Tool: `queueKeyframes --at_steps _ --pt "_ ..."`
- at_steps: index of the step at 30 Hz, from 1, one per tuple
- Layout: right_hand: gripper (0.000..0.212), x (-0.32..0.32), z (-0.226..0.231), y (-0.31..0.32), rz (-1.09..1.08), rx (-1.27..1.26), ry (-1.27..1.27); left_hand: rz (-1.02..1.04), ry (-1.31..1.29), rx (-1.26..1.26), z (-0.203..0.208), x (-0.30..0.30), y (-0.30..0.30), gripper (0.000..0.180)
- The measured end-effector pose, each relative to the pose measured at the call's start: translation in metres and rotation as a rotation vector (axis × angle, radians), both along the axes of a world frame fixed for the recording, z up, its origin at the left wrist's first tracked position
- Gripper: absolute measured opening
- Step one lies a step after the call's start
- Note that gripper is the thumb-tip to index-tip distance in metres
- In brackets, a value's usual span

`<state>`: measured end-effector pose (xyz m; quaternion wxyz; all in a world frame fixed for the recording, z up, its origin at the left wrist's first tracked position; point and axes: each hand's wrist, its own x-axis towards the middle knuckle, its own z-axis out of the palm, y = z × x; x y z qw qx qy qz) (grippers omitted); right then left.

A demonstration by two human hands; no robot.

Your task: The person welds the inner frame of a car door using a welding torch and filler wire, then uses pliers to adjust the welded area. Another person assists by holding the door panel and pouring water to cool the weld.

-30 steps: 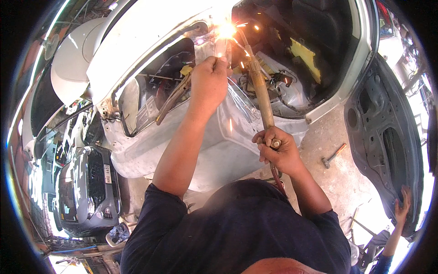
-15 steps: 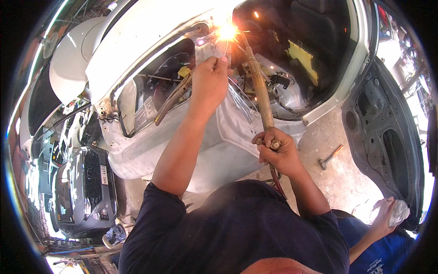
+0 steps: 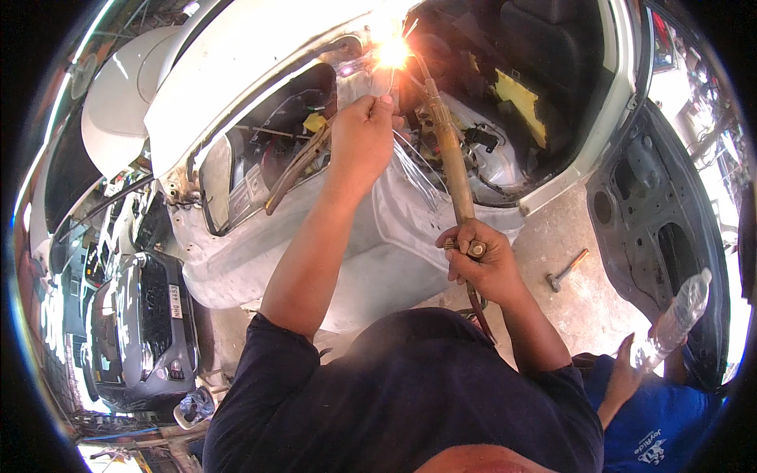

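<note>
My right hand [image 3: 482,258] is wrapped round the lower end of a brass gas welding torch [image 3: 451,158], beside its valve knobs. Its tip points up at a car body's bare metal pillar, where a bright glow [image 3: 392,54] throws sparks. Just below the glow, my left hand [image 3: 364,146] is closed on a bundle of thin welding rods [image 3: 418,180], whose tails stick out to the right of my wrist. The glare hides the exact spot where rod, flame and metal meet. Bare grey metal of the car body [image 3: 315,244] spreads beneath my forearms.
A hammer [image 3: 569,270] lies on the floor to the right, near a detached-looking dark door panel [image 3: 658,213]. At lower right a person in blue [image 3: 662,418] holds a clear plastic bottle [image 3: 670,323]. A dark car [image 3: 138,331] stands at left. Yellow foam [image 3: 520,104] shows inside the car.
Both my hands stay nearly still, with the glow at the same place. The person at right has brought the bottle round, so its full length now shows, and has a hand lower on it.
</note>
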<state>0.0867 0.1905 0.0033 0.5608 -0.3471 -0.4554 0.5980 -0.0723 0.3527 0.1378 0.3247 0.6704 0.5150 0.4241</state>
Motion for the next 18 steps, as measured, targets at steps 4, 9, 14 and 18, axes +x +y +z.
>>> queueKeyframes --at_steps 4,9,14,18 --pt "0.022 0.0005 0.0012 -0.0008 0.000 -0.002 -0.005 -0.010 -0.041 -0.003 -0.0006 0.0006 0.0004 0.040" --pt "0.022 -0.0008 0.0029 -0.0024 -0.007 -0.008 -0.004 -0.019 -0.065 -0.020 0.0026 -0.0018 -0.0026 0.040" --pt "0.022 -0.0014 0.0064 -0.0034 -0.008 -0.011 -0.019 -0.007 -0.126 -0.032 0.0006 -0.0050 -0.0038 0.040" --pt "0.022 -0.0009 0.0040 -0.0039 -0.008 -0.011 -0.017 -0.023 -0.067 -0.011 0.0000 -0.0088 -0.0063 0.040"
